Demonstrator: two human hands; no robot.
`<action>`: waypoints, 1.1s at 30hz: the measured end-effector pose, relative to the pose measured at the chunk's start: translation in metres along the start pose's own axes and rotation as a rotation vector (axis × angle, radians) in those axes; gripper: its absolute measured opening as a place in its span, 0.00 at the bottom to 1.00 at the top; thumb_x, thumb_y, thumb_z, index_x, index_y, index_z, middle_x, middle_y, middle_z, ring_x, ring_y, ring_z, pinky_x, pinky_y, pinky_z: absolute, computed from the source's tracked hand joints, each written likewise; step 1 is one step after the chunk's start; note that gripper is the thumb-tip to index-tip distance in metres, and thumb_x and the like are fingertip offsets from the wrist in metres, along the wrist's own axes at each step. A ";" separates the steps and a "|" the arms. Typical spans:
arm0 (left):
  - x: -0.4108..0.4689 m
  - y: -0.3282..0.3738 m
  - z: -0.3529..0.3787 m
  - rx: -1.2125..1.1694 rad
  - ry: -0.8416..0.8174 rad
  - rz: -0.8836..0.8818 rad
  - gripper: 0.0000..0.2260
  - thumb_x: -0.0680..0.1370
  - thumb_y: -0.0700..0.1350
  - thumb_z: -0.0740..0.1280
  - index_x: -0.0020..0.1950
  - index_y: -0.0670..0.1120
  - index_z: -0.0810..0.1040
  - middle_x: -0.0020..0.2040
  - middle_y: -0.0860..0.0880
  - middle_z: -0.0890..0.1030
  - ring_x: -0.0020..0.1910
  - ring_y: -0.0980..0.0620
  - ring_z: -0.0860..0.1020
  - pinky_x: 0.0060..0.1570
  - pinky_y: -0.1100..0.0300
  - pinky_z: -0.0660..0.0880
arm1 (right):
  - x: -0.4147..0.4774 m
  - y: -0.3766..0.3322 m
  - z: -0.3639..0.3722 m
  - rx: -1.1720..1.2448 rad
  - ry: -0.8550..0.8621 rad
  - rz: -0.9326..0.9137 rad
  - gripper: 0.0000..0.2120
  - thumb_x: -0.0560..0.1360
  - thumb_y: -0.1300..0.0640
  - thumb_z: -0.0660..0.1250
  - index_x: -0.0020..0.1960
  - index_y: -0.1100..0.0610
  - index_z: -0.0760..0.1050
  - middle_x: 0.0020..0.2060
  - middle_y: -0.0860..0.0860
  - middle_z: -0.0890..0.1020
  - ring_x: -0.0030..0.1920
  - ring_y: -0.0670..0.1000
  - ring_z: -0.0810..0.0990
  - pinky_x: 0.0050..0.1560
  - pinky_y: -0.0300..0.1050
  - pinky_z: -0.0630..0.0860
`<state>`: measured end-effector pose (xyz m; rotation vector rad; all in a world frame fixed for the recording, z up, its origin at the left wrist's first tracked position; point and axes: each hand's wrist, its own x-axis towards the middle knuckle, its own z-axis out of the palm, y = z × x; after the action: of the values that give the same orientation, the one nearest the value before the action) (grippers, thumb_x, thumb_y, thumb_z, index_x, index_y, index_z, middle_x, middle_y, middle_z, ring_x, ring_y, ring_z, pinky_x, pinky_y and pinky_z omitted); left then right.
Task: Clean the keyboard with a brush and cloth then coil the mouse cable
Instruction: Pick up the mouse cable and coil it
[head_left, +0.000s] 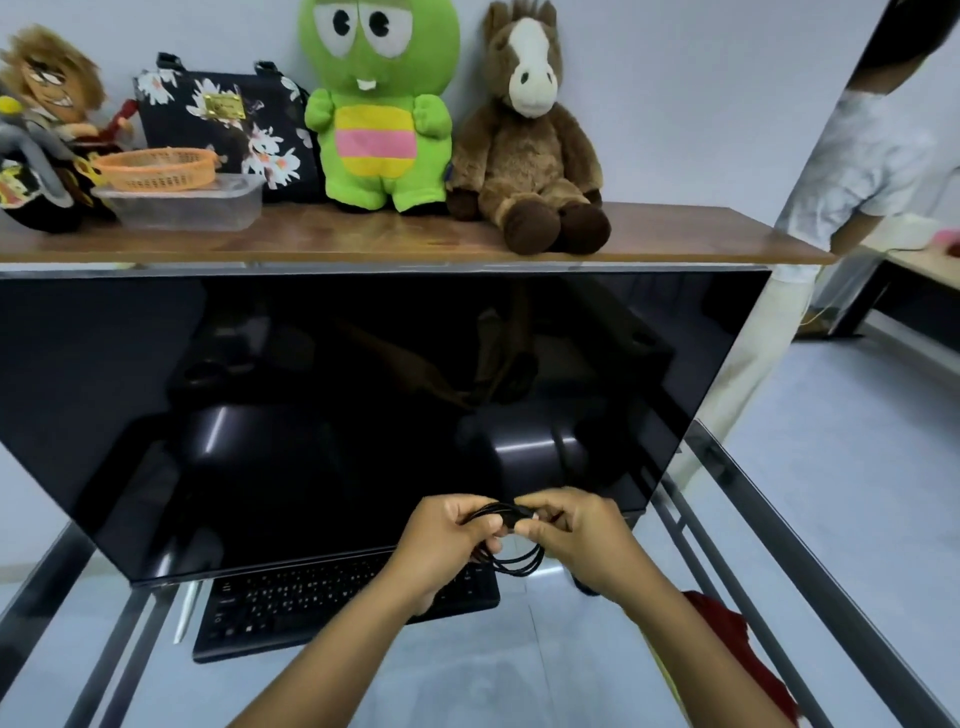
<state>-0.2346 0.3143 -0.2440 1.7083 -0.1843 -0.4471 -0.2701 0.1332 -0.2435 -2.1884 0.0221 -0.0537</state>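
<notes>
- Above the right end of the keyboard (311, 603), in front of the dark monitor (363, 415), the mouse cable (519, 564) is held up off the tabletop (467, 665) between both hands.
- The left hand (441, 540) grips the gathered strands, its fingers (480, 525) curled round the bundle on that side.
- The right hand (582, 540) pinches the same bundle from the other side, thumb and fingers (537, 529) closed on what looks like a short stiff piece, perhaps the plug end; I cannot be sure.
- The stretch held between the two hands runs left to right. The loops hang below it, toward the keyboard, and look like several turns of roughly the same width.
- Both hands touch the cable and nearly touch each other, so neither one is nearer. My guess is the right hand will do the last wrap or tuck while the left steadies the coil.
- A dark shape under the right wrist may be the mouse, but it is too hidden to tell.
- A red cloth (732, 644) lies on the tabletop to the right, and a slim white tool (186, 613) lies just left of the keyboard.
- The white key legends are too small to read. The gold plate on the floral bag (228, 119) on the shelf (675, 234) is illegible, and no brand shows on the monitor.
</notes>
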 end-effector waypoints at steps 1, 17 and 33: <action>0.005 -0.007 0.006 -0.021 0.009 -0.021 0.08 0.79 0.37 0.65 0.47 0.43 0.84 0.39 0.44 0.84 0.37 0.54 0.80 0.42 0.61 0.76 | 0.000 0.007 0.002 -0.025 -0.031 0.028 0.10 0.73 0.56 0.74 0.54 0.47 0.83 0.33 0.44 0.80 0.31 0.39 0.74 0.34 0.30 0.71; 0.053 -0.140 0.065 0.926 0.090 0.117 0.19 0.80 0.49 0.61 0.69 0.44 0.70 0.66 0.47 0.73 0.64 0.47 0.70 0.66 0.54 0.67 | 0.025 0.162 0.059 0.072 0.199 0.451 0.08 0.76 0.62 0.68 0.42 0.53 0.81 0.27 0.48 0.79 0.24 0.43 0.75 0.34 0.39 0.76; 0.054 -0.174 0.081 1.608 -0.292 0.238 0.30 0.83 0.55 0.45 0.75 0.38 0.38 0.78 0.39 0.40 0.76 0.42 0.38 0.69 0.40 0.29 | 0.051 0.178 0.091 -0.684 -0.160 0.295 0.11 0.83 0.59 0.56 0.59 0.60 0.75 0.53 0.57 0.80 0.53 0.55 0.80 0.50 0.44 0.76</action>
<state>-0.2391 0.2539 -0.4334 3.0942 -1.1905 -0.3517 -0.2137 0.1024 -0.4393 -2.8377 0.3122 0.3424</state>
